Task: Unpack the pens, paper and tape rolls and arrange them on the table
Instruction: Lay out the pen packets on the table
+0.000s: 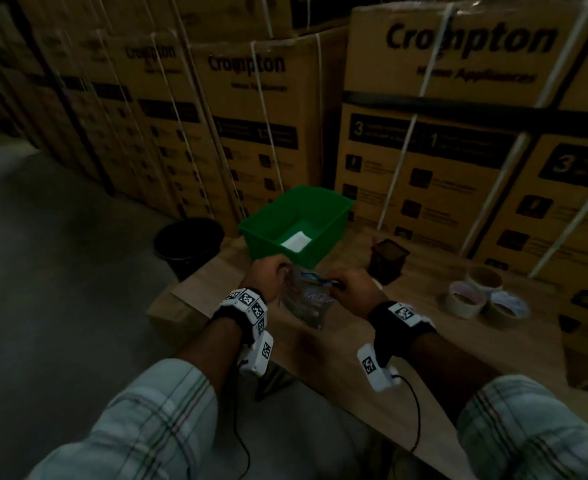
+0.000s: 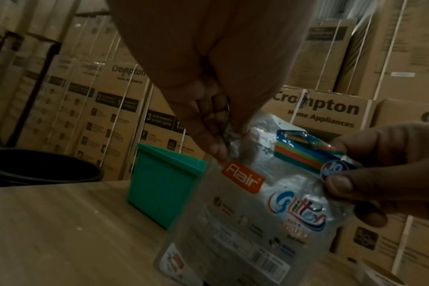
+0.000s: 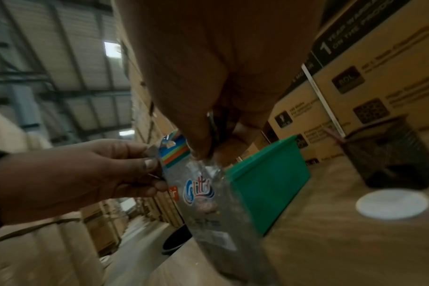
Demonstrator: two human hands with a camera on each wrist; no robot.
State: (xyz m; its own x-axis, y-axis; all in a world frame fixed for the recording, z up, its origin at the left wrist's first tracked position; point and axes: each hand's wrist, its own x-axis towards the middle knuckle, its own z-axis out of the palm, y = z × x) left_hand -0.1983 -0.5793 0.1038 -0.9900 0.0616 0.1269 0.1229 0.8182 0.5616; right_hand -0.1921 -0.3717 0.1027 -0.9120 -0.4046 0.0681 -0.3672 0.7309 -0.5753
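Observation:
A clear plastic pack of glitter pens (image 1: 305, 296) hangs upright just above the wooden table (image 1: 424, 341), held between both hands. My left hand (image 1: 280, 270) pinches its top left corner; in the left wrist view the fingers (image 2: 217, 149) pinch the crumpled plastic of the pack (image 2: 257, 203). My right hand (image 1: 337, 284) pinches the striped header at the top right, thumb (image 2: 338, 182) on it. A white sheet of paper (image 1: 294, 241) lies inside the green bin (image 1: 334, 216). Three tape rolls (image 1: 483, 296) sit together on the table at the right.
A black mesh pen holder (image 1: 388, 259) stands right of the bin. A black bucket (image 1: 188, 244) sits on the floor beyond the table's left end. Stacked cardboard boxes (image 1: 441, 133) wall off the back. A blurred white disc (image 3: 392, 203) lies near the holder.

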